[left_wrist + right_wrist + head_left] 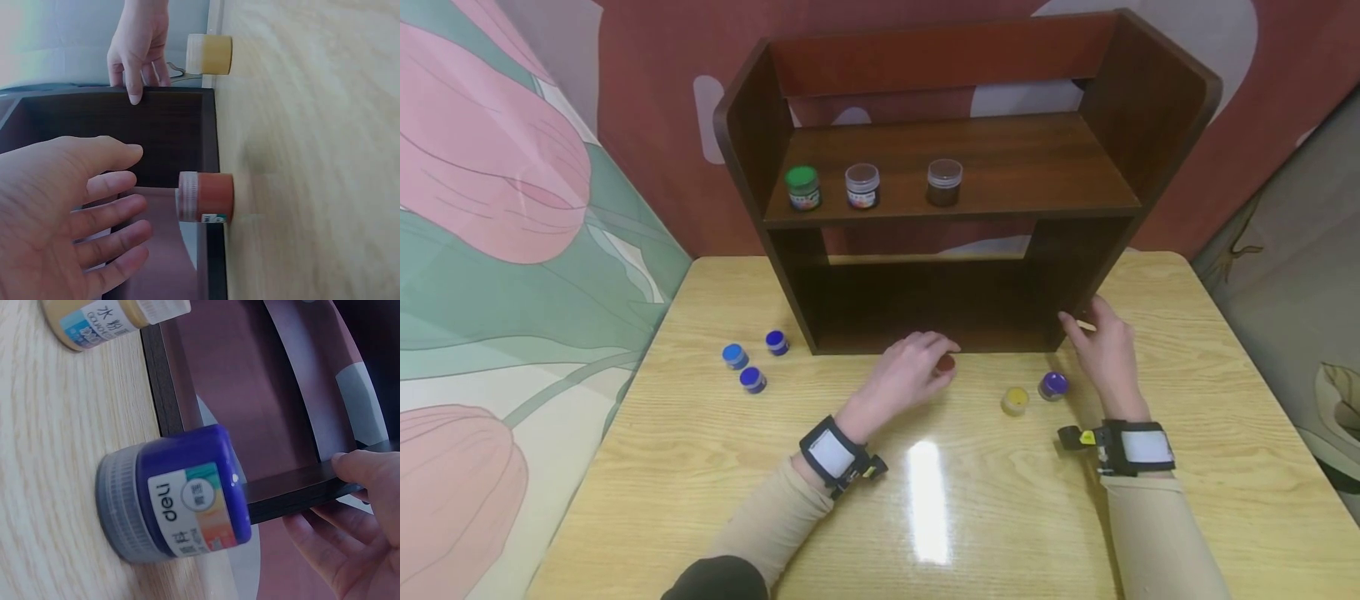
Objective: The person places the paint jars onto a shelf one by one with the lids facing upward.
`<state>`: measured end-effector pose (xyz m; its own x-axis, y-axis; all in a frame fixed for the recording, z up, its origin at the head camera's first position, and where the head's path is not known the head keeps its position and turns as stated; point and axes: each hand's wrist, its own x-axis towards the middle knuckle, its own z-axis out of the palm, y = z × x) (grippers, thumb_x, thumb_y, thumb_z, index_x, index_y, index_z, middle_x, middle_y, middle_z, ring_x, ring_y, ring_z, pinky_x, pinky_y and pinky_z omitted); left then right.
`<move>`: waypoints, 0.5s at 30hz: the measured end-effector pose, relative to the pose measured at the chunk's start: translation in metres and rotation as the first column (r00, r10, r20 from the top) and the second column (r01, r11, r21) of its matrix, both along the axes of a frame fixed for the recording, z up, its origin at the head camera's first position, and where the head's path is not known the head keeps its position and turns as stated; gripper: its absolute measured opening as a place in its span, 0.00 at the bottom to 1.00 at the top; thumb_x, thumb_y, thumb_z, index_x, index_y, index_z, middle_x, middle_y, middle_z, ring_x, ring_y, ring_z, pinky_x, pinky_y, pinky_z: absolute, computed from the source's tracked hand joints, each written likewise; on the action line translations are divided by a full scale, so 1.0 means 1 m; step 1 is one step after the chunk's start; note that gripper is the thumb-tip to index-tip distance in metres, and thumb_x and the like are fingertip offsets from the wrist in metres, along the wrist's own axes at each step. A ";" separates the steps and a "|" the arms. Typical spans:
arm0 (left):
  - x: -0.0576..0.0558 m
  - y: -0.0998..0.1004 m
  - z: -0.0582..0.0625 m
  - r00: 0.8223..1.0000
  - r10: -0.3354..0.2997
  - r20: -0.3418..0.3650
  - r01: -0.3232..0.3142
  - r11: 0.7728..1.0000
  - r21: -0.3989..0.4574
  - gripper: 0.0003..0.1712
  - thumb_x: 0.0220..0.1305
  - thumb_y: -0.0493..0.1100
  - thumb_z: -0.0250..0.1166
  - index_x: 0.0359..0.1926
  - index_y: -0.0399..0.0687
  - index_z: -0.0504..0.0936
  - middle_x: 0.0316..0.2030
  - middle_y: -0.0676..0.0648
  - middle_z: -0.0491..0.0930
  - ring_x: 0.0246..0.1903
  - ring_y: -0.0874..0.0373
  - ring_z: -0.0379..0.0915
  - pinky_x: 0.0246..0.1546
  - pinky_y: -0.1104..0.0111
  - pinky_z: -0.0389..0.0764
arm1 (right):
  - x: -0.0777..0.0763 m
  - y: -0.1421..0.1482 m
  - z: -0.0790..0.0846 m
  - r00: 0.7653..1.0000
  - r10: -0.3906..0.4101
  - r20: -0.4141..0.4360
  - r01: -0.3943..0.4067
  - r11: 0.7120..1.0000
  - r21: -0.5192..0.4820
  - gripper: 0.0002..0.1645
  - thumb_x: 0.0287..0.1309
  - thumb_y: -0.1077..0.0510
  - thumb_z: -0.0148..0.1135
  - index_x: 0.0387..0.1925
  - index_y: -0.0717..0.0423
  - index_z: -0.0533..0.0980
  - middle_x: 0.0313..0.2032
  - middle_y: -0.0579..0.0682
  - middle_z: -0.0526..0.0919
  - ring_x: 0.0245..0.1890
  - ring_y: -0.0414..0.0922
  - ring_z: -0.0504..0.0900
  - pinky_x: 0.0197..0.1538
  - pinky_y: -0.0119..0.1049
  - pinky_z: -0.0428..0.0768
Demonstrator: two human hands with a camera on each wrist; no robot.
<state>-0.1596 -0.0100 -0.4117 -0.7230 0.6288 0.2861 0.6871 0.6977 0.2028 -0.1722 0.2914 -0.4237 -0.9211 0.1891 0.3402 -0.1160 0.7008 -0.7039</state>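
A red paint jar [215, 197] with a clear ribbed lid stands upright on the table by the shelf's front edge. My left hand [904, 375] hovers around it; in the left wrist view its fingers are loosely extended and apart from the jar. My right hand [1103, 358] is at the right side panel of the dark brown wooden shelf [955, 213]. There, thumb and fingers lie on opposite sides of the panel, holding it. Nearby stand a yellow paint jar [1015, 402] and a purple-blue paint jar [190, 494], the latter with its ribbed lid against the table.
Left of the shelf sit three blue jars [753, 380]. On the upper board are a green jar [803, 188], a dark jar with a clear lid [862, 186] and another dark jar [943, 183]. A patterned cloth [647, 50] hangs behind.
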 end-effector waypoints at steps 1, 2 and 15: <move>0.000 0.000 -0.001 1.000 0.002 0.003 -0.002 1.000 -0.002 0.20 0.66 0.50 0.66 0.57 0.52 0.81 0.53 0.50 0.83 0.50 0.58 0.81 0.50 0.70 0.84 | 0.000 0.000 0.000 1.000 0.001 0.001 -0.001 1.000 0.000 0.22 0.70 0.52 0.58 0.56 0.64 0.74 0.51 0.68 0.83 0.52 0.64 0.84 0.50 0.56 0.83; 0.000 0.000 -0.003 1.000 0.003 0.005 -0.003 1.000 -0.004 0.20 0.66 0.50 0.66 0.57 0.52 0.81 0.53 0.50 0.83 0.50 0.58 0.80 0.50 0.70 0.84 | 0.000 0.000 0.000 1.000 0.001 0.001 -0.001 1.000 -0.001 0.22 0.70 0.52 0.58 0.56 0.64 0.74 0.51 0.68 0.83 0.52 0.64 0.84 0.50 0.56 0.83; -0.002 -0.001 -0.017 1.000 0.016 0.019 -0.016 1.000 -0.026 0.22 0.64 0.48 0.68 0.58 0.49 0.79 0.53 0.49 0.82 0.50 0.57 0.80 0.50 0.70 0.84 | -0.001 0.000 -0.001 1.000 -0.004 -0.004 0.004 1.000 0.001 0.21 0.70 0.53 0.59 0.56 0.63 0.74 0.51 0.68 0.84 0.51 0.65 0.84 0.49 0.57 0.83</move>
